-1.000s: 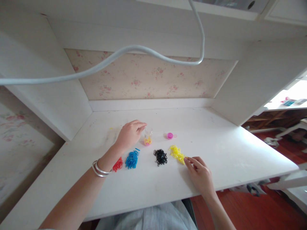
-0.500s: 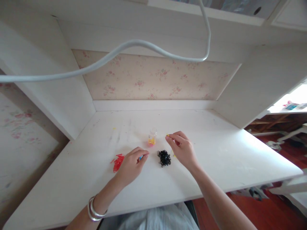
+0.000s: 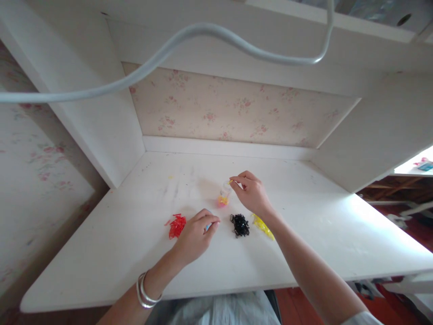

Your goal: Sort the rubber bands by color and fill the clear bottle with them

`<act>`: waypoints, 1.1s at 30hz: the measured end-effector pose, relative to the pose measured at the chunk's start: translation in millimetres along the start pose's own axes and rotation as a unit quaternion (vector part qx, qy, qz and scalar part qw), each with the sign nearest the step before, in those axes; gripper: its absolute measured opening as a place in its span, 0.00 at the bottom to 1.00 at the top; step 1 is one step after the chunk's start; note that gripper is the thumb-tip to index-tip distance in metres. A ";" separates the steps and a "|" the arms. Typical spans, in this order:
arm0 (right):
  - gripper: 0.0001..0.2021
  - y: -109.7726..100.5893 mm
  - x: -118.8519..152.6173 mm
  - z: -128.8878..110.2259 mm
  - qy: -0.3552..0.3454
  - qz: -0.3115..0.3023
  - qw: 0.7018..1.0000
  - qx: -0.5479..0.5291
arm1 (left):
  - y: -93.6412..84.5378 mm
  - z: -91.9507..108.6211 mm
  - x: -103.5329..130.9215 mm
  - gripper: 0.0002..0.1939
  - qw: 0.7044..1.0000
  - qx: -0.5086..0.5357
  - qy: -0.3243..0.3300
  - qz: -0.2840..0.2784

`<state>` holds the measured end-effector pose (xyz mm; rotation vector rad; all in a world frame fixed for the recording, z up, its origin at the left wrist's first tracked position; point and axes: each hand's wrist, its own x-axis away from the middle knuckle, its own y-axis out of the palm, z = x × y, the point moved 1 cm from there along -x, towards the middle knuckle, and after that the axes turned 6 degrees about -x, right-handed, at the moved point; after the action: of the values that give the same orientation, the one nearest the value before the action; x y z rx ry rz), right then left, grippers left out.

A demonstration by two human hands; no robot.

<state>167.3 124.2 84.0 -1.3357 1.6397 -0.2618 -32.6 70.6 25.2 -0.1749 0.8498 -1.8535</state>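
Note:
My right hand [image 3: 252,192] pinches a tiny yellow rubber band [image 3: 230,182] at the mouth of a small clear container [image 3: 226,188]. Yellow pieces sit low in that container, over a pink bottom. My left hand [image 3: 196,234] hovers or rests low over the desk, its thumb and fingers pressed together. Blue [image 3: 208,226] shows between and behind those fingers; whether it is held or lies beneath cannot be made out. Left of that hand lies a pile of red rubber bands [image 3: 177,226]. Black rubber bands [image 3: 240,225] are heaped between my hands, and yellow rubber bands [image 3: 263,227] lie by my right wrist.
The white desk [image 3: 135,243] has a back panel with flowered wallpaper [image 3: 216,108] and side walls. A white cable [image 3: 203,30] crosses overhead in front. One stray yellow bit [image 3: 171,177] lies at the back left.
My right hand has moved left to the clear container's top with the yellow band, uncovering the yellow pile. My left hand stays near the same spot. The camera view has shifted.

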 end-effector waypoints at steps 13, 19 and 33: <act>0.08 -0.6 -5.7 -1.7 -0.005 0.005 1.000 0.000 | 3.3 -4.4 -1.2 0.13 1.000 0.000 -0.007 -0.018; 0.10 0.8 -5.1 0.4 -0.008 0.005 1.000 0.012 | 4.2 -5.2 -1.7 0.13 1.000 -0.002 -0.005 -0.015; 0.11 2.3 -3.3 0.9 -0.015 0.015 1.000 0.019 | 3.6 -3.6 -1.8 0.13 1.000 -0.003 -0.003 -0.020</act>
<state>166.3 128.2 83.8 -1.2793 1.6219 -0.2528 -30.8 73.2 20.7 -0.2038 0.8536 -1.8864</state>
